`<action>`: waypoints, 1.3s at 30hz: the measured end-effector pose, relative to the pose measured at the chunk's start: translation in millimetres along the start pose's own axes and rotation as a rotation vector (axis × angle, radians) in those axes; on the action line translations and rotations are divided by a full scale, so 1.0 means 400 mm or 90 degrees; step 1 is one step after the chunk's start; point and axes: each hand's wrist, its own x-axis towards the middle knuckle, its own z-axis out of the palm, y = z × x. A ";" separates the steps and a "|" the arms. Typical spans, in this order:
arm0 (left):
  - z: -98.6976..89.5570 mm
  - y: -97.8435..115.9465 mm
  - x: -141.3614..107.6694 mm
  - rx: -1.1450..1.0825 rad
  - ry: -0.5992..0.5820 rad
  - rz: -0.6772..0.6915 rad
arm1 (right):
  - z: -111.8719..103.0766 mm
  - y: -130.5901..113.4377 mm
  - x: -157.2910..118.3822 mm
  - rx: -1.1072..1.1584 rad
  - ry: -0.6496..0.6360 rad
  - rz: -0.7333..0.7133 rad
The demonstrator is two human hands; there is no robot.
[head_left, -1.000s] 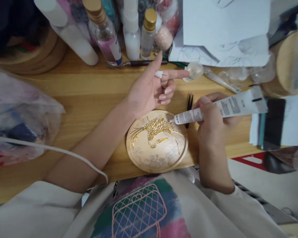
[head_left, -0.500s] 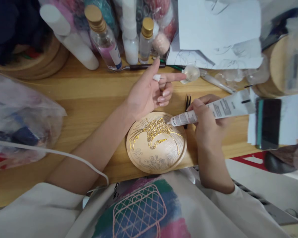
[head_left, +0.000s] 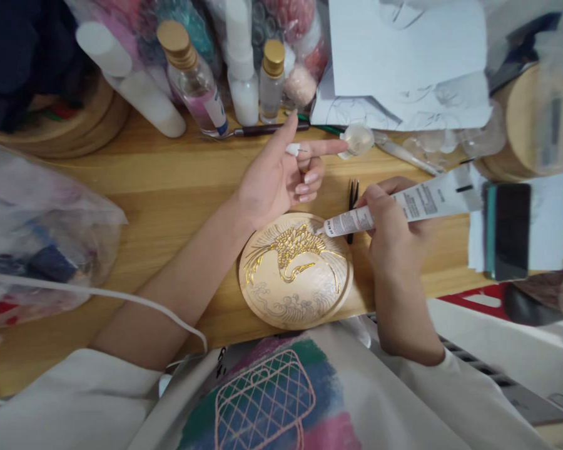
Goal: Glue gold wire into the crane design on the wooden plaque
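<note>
An oval wooden plaque (head_left: 304,306) lies at the table's front edge, with a raised gold bird and drawn wave lines on it. Around a white tube (head_left: 417,203) are the fingers of my right hand (head_left: 394,231); the tube's nozzle is at the bird's upper right. My left hand (head_left: 281,169) rests palm up behind the plaque, thumb and forefinger stretched out, the other fingers curled. A bit of white material sits on its forefinger. That fingertip is at a small clear dish (head_left: 358,139). Black tweezers (head_left: 351,209) lie between my hands.
Bottles (head_left: 197,94) and bagged yarn stand along the back. Papers (head_left: 408,56) lie behind the dish, and a phone (head_left: 510,231) rests on paper at the right. At the left are a plastic bag (head_left: 51,231) and a white cable (head_left: 145,300) crossing over my left forearm.
The view has shifted slightly. Both hands, the tube and the plaque stay in nearly the same arrangement.
</note>
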 end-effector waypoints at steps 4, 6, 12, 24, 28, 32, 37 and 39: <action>0.002 0.000 -0.001 0.007 0.015 -0.002 | 0.001 0.000 0.003 0.029 0.024 0.017; 0.003 -0.001 -0.001 -0.002 0.026 -0.013 | 0.000 0.002 0.005 0.033 0.035 0.022; 0.002 -0.001 -0.001 -0.039 0.046 -0.039 | -0.001 0.007 0.003 0.051 0.023 0.006; -0.027 -0.013 0.004 -0.013 -0.009 -0.014 | -0.025 0.012 0.059 0.326 -0.102 0.251; -0.036 -0.019 0.007 -0.002 -0.025 -0.009 | -0.031 0.005 0.065 0.462 -0.183 0.328; -0.038 -0.022 0.007 -0.005 -0.044 -0.006 | -0.021 -0.006 0.066 0.551 -0.130 0.446; -0.038 -0.028 0.004 0.025 -0.051 0.009 | 0.002 -0.003 0.064 0.570 -0.141 0.447; -0.039 -0.034 0.004 0.045 -0.055 0.017 | 0.008 0.009 0.064 0.580 -0.185 0.424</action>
